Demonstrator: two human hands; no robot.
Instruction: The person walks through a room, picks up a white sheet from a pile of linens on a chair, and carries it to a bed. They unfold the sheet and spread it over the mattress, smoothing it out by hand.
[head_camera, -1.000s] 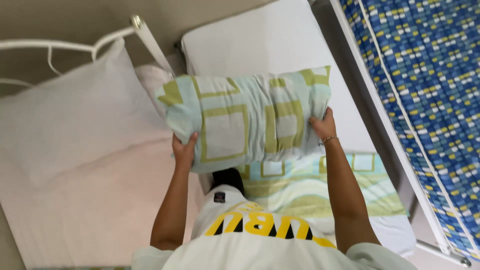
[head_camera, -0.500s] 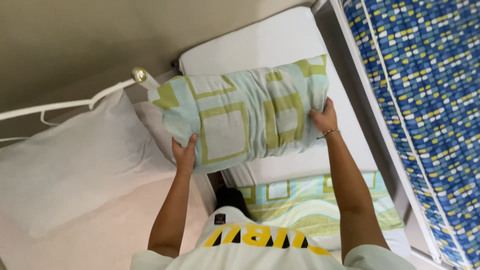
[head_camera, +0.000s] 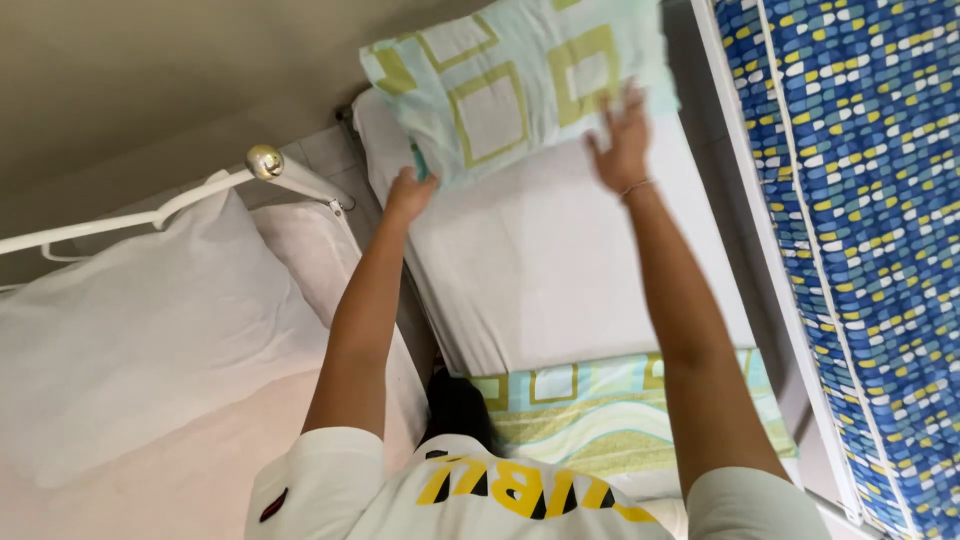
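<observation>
the top of the patterned pillow (head_camera: 520, 85) runs past the upper edge. the right hand (head_camera: 622, 140) is motion-blurred, so its grip cannot be told. the left hand (head_camera: 408, 192) has its fingertips hidden under the pillow's corner. the folded patterned sheet (head_camera: 600, 410) is partly covered by the person's arm and shirt.

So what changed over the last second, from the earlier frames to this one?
The patterned pillow went from in front of the chest out to the head end of the white mattress, both arms stretching forward. The left hand still grips its lower corner; the right hand now lies open-fingered against its edge, grip unclear. The white pillow, metal bed frame and folded patterned sheet stayed put.
</observation>
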